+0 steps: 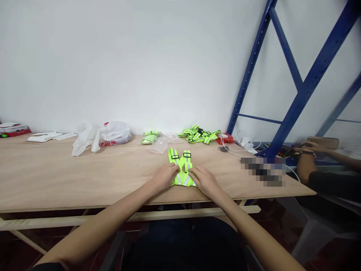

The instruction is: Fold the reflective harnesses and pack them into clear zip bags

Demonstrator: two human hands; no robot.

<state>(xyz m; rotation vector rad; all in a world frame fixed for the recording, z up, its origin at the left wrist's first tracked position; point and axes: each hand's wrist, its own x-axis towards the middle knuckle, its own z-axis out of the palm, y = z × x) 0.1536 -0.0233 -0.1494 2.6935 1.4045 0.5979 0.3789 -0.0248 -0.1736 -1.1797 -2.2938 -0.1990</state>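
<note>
A neon-yellow reflective vest [184, 178] of straps with silver stripes lies in front of me near the table's front edge. Two of its straps, each with a black buckle [187, 155], point away from me. My left hand [166, 176] is closed on the vest's left side, thumb and fingers pinching the strap. On the other side, my right hand [206, 181] grips the vest's right edge with bent fingers. The hands hide both side edges of the vest.
Behind the vest lie clear plastic bags [159, 146], a packed vest [150, 137] and a loose heap of reflective straps [199, 134]. A white shopping bag [115, 132] is farther left. Cables [234, 151] and a blue rack [291, 101] stand right, near another person's arm [307, 165].
</note>
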